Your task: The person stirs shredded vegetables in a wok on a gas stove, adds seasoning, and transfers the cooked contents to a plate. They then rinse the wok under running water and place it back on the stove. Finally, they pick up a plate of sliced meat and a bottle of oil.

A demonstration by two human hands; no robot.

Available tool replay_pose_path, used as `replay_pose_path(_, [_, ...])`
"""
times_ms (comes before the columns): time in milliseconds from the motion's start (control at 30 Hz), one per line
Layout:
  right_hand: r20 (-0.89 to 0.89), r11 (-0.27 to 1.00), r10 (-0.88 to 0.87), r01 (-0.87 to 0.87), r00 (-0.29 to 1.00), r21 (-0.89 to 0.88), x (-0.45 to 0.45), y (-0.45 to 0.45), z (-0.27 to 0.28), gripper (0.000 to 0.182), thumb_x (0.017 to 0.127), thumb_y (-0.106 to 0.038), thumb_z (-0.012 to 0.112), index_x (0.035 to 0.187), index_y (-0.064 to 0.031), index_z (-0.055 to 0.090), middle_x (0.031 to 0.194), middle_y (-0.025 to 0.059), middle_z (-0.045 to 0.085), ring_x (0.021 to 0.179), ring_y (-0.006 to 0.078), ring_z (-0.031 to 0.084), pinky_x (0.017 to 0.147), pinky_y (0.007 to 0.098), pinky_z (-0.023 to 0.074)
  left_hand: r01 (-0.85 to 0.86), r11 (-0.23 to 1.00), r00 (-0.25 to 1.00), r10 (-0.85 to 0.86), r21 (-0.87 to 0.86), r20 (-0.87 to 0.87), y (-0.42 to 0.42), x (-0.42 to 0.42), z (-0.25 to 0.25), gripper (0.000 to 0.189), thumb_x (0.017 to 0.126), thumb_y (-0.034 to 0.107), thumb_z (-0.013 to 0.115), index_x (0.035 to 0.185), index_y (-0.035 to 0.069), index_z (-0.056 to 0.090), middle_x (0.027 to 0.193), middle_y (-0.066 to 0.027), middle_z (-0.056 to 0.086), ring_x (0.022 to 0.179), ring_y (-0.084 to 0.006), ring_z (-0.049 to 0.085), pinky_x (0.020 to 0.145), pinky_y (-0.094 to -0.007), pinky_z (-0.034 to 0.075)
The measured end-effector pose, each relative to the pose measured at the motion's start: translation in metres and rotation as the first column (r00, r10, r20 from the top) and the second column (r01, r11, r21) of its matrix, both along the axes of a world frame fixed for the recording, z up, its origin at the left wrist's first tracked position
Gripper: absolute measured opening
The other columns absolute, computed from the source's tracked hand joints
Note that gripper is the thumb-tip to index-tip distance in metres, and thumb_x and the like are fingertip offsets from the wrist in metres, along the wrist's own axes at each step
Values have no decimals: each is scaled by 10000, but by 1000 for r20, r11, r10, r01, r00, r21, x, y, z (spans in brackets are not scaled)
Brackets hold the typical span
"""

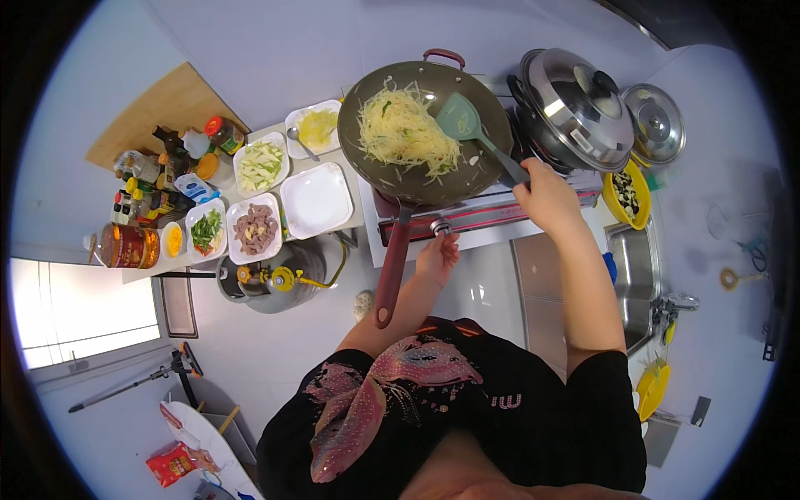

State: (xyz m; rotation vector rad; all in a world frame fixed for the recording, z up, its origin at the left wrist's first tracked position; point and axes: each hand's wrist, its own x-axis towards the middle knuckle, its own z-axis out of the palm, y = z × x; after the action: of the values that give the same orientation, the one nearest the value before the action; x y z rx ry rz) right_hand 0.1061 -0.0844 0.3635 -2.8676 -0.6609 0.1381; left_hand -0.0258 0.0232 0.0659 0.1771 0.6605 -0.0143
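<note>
A wok point(400, 181) with a red-brown handle point(392, 275) sits over the gas stove point(487, 215). Pale shredded vegetable point(406, 128), flecked with green, lies heaped in its left and middle part. My right hand point(550, 194) grips the grey handle of a green spatula point(461, 117), whose blade rests inside the wok against the heap's right side. Below the wok, the fingers of my left hand point(439, 256) are on the round control knob point(440, 226) at the stove's front.
Left stand dishes of sliced meat point(255, 228), chopped greens point(206, 232) and cut vegetables point(259, 165), with several bottles point(169, 162) behind. A lidded pot point(578, 112) occupies the right burner. A yellow bowl point(647, 219) adjoins the sink point(632, 275). A gas cylinder point(300, 300) stands below.
</note>
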Motion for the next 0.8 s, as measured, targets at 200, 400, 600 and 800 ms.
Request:
replay_pose_path(200, [46,999,27,-25,999,-40,4,-4,14,390,872,-242,635,1213,-54,606,1155,165,674,1057,372,654,893,470,522,-84,886,913,252,-457,320,-17,1,-12,227,1016,225,516,987,35,637,1031,-127,717,860,-241,652,775,-361,563])
replay_pose_path(400, [133,968,175,-146,975,-204,22,6,64,352,895,-305,677,1161,-76,655,1076,162,706,995,362,675,851,470,534,-100,830,922,285,-549,263,-16,0,-23,306,1011,312,525,1007,32,646,1074,-162,700,947,-284,675,807,-387,575])
replay_pose_path(600, [134,859,299,-205,945,-469,54,14,133,327,829,-354,728,999,-76,752,931,146,727,907,331,692,779,445,537,329,932,816,-200,-152,542,103,-77,77,608,1011,556,458,1206,1,611,1215,-237,653,999,-337,690,847,-444,588])
replay_pose_path(800, [-300,886,218,-317,929,-339,116,30,107,286,834,-328,741,880,-47,768,666,109,693,610,217,676,615,372,525,412,877,877,-456,247,154,132,-75,192,396,999,413,578,1178,59,592,1006,-121,672,660,-180,593,551,-282,477])
